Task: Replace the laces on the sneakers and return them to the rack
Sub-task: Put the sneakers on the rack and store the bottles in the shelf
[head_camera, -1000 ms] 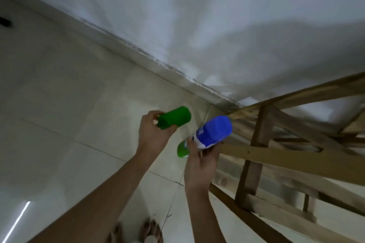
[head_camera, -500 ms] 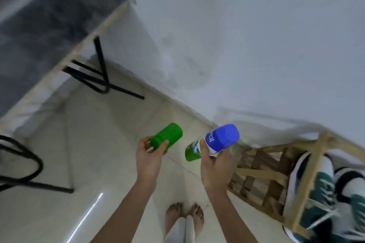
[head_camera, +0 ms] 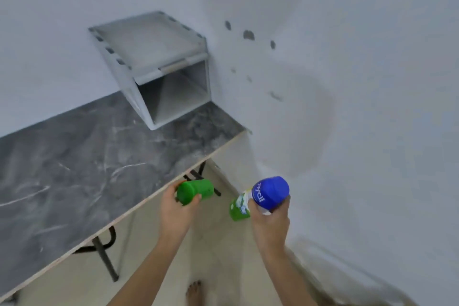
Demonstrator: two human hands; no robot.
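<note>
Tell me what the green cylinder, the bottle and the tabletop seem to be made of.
Green cylinder: likely plastic; opaque, uniform green with a soft sheen.
Bottle: probably plastic; glossy blue end, printed label, green far end.
Tabletop: grey marble-look surface, but the pale edge strip suggests laminated board rather than stone.

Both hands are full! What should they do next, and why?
Probably set the green cap, held in the left hand, down on the grey table right beside it. The right hand grips the blue-topped bottle, so neither is free for laces.
</note>
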